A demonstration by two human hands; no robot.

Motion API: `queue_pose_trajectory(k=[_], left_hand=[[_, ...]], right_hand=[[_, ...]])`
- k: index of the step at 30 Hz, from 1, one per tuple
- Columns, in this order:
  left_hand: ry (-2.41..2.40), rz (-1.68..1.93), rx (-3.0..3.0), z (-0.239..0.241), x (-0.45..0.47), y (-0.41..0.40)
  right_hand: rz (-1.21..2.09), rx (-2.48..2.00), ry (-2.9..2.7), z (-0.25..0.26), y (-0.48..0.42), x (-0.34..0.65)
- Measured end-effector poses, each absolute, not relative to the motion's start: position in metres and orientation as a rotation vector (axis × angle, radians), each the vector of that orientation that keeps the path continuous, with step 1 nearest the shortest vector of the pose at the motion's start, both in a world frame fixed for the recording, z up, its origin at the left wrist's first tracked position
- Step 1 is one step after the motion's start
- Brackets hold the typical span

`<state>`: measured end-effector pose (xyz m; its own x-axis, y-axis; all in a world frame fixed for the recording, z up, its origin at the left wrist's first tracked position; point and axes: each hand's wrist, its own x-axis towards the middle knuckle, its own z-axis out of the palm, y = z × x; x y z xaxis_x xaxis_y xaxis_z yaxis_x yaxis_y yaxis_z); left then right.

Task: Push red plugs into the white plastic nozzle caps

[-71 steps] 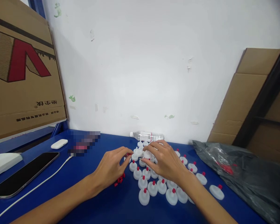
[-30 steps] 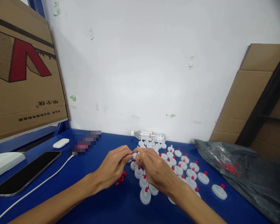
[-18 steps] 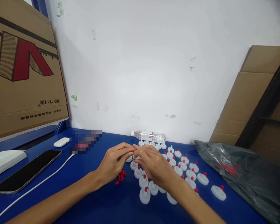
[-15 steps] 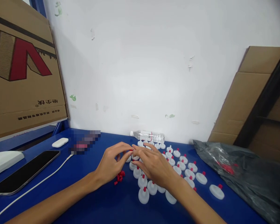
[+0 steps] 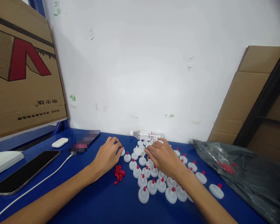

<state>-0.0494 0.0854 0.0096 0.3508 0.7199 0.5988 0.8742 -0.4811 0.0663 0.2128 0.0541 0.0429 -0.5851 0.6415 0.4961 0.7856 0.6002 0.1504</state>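
One capped disc (image 5: 123, 152) pinched in left hand (image 5: 108, 155), best kept level; right hand (image 5: 165, 158) over discs (image 5: 143, 196), grip unclear.

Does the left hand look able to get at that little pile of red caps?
Likely yes: the left hand is close beside the red caps and nothing visible stands between them, though its fingertips are at a white piece.

L hand (image 5: 108, 153) & R hand (image 5: 162, 154) out front, apart, backs up.
L arm (image 5: 58, 191) comes up from bottom L, thumb & pointer tips pinched close. R arm (image 5: 202, 193) from bottom R, w/ fingers bent a bit.
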Motion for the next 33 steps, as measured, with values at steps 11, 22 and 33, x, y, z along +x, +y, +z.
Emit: queue_pose_trajectory(k=[11, 22, 33], left_hand=[[-1.431, -0.794, -2.433, 0.009, -0.045, 0.079], [-1.412, -0.830, -2.454, 0.015, -0.040, 0.074], [-1.004, -0.506, -2.832, 0.034, -0.042, 0.060]], right_hand=[[-0.372, -1.151, -2.513, 0.038, 0.057, 0.220], [-0.260, -1.228, -2.475, 0.037, 0.055, 0.214], [-0.404, -1.425, -2.426, 0.031, 0.064, 0.226]])
